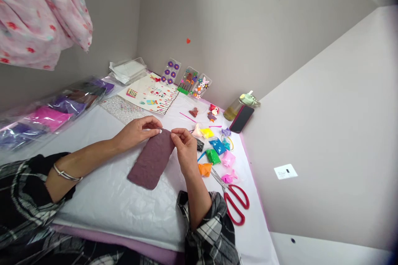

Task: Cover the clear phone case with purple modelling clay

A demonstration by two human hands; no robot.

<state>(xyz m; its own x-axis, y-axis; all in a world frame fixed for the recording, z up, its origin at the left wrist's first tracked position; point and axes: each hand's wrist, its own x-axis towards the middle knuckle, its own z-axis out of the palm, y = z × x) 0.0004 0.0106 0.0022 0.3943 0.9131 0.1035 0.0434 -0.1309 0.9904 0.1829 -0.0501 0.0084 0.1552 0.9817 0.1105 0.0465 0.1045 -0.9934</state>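
Observation:
A flat, dark purple-brown slab (152, 159), roughly rectangular with a slightly bumpy surface, lies slanted over the white sheet covering the table. At its far left corner, my left hand (141, 132) pinches the edge between thumb and fingers. My right hand (184, 145) grips the far right corner the same way, with thumb and index finger meeting at the edge. The slab's near end rests on the white sheet (102, 198).
Small coloured packets, a green one (213, 156) among them, lie right of my right hand, beside red-handled scissors (236, 203). Behind stand a phone (241, 119), a bottle (234, 108) and decorated cases (188, 79). Plastic bags (51, 118) line the left.

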